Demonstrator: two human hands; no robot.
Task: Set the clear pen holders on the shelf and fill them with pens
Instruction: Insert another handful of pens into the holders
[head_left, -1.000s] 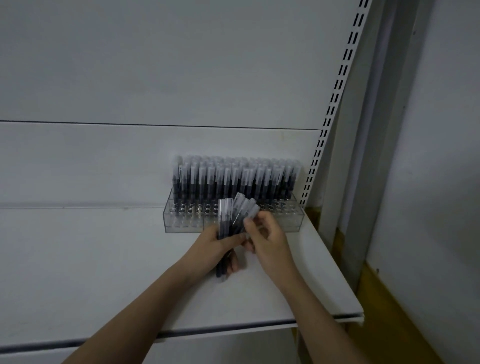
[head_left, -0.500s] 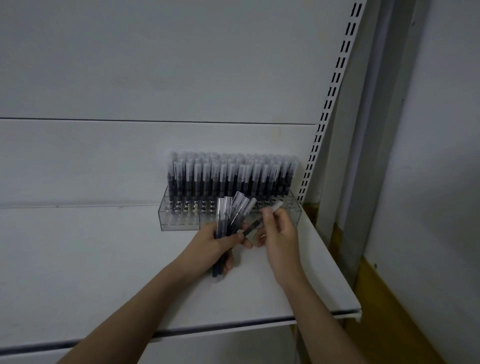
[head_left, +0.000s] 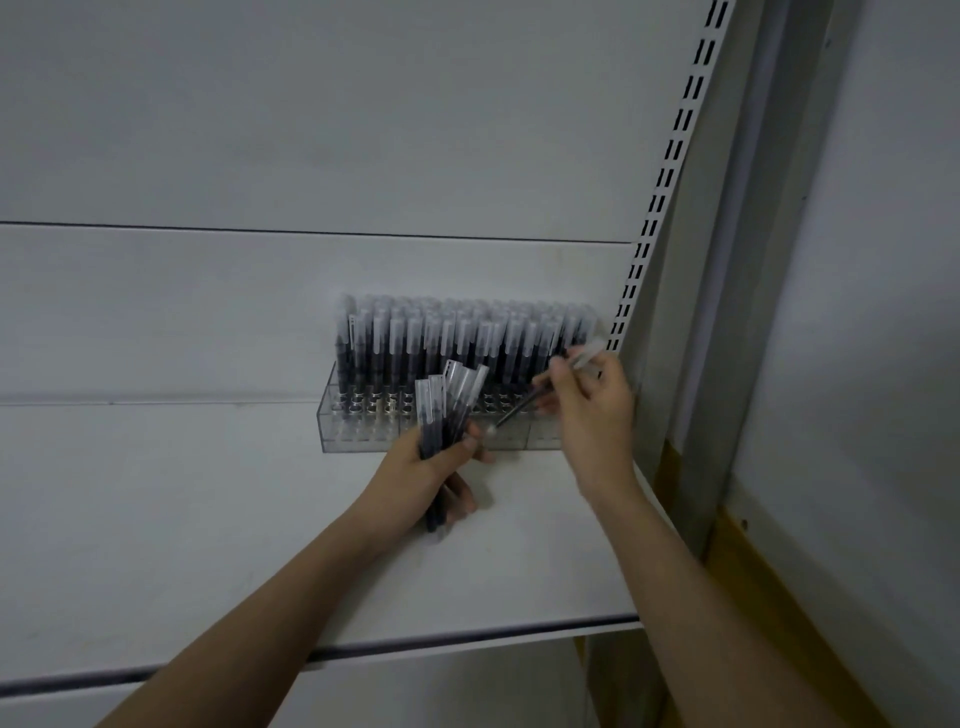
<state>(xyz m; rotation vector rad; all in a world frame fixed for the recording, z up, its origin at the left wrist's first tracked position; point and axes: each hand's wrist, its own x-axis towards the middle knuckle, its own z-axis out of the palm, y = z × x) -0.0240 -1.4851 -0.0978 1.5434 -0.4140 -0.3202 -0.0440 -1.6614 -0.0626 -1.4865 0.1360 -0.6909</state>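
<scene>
Pen-filled clear holders (head_left: 363, 436) on shelf (head_left: 208, 519)

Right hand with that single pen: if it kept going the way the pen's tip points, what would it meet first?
Probably the left hand gripping the bundle of pens; the right hand slants its pen down-left towards it. Depth is unclear.

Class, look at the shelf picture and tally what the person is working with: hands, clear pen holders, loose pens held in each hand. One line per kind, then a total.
Hands: 2, left hand and right hand
Clear pen holders on the shelf: 1 visible row; separate units cannot be told
Pens in left hand: about 5
Single pen in right hand: 1
Total: about 9
</scene>
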